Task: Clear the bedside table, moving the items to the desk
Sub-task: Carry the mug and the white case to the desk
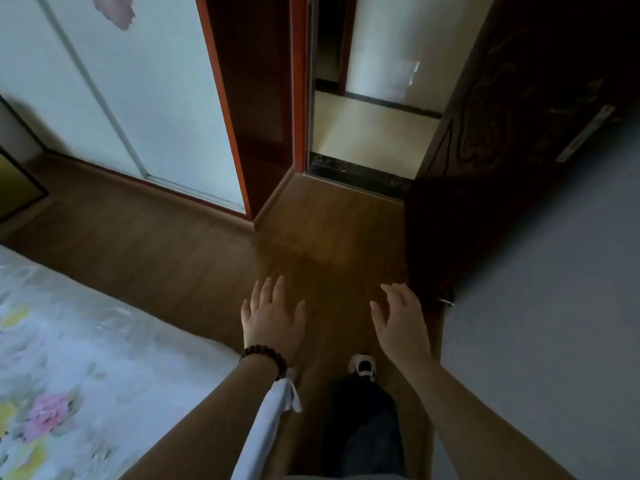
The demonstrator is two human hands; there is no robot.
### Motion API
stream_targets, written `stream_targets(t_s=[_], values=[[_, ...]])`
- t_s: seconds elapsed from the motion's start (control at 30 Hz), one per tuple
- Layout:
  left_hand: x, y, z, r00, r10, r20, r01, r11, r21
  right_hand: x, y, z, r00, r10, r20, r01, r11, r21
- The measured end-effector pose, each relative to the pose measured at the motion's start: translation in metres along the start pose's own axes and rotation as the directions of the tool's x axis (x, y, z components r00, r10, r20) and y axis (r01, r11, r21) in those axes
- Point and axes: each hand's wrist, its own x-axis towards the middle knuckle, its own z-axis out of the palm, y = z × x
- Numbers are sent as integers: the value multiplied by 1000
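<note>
Hands empty: left hand [273,317] and right hand [401,320] both spread flat, palms down, over wooden floor [173,258]; bed [69,358] at left, open doorway [367,133] ahead.

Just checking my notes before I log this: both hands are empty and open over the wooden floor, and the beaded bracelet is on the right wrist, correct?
Not quite. The beaded bracelet is on the left wrist, as the head view shows. The rest holds: the left hand and right hand are both empty and open over the wooden floor.
</note>
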Motion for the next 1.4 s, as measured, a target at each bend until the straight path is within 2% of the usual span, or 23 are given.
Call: stream_targets(t_s=[0.3,0.57,0.73,1.0,1.2,1.4], values=[[178,79,-4,963,-259,-74,253,964,-83,246,-4,-8,959,-212,190,224,973,-47],[265,50,-28,845,-517,-137,499,854,-147,363,-79,42,868,-364,338,392,920,-15],[309,3,-51,746,-641,-182,613,767,-189,420,-150,82,758,-501,418,509,855,102],[423,-126,-137,628,-732,-264,692,680,-243,521,-315,184,610,-708,355,698,693,181],[493,-229,-232,555,-766,-324,730,636,-252,577,-468,240,541,-765,349,761,622,184],[546,-311,-292,490,-802,-340,761,584,-281,619,-587,295,474,-807,351,790,566,236]])
